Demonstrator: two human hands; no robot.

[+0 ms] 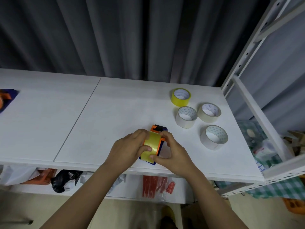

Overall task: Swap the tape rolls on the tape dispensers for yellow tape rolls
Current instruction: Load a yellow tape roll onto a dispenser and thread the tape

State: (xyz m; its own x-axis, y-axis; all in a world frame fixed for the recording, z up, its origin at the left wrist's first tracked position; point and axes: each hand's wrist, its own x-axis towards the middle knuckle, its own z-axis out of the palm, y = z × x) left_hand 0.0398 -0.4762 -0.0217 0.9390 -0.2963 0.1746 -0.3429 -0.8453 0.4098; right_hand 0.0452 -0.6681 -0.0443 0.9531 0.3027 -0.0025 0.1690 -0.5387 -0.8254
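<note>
Nearest to me, both hands are on the tape dispenser (157,137) at the front edge of the white table (82,121). My left hand (130,147) has its fingers curled round the left side of the yellow tape roll (151,143) seated in the orange frame, thumb lying across the roll's face; my right hand (171,152) wraps the dispenser from the right, thumb pressed on the lower end of the yellow tape. I judge this roll is being seated or its free end threaded, so this dispenser looks close to done. The roll should be light and stiff through its card core, but its glossy face will be slick and the loose end sticky, so I would hold it by the rim edges and keep the dispenser by its plastic sides, away from the cutter end at the far tip. Further back on the right lie three whitish tape rolls (186,117), flat and close together, and just behind them a spare yellow roll (181,97), untouched. At the far left edge a second dispenser (6,100) is partly cut off by the frame; I cannot tell what roll it carries. A grey curtain (132,38) hangs behind the table.
</note>
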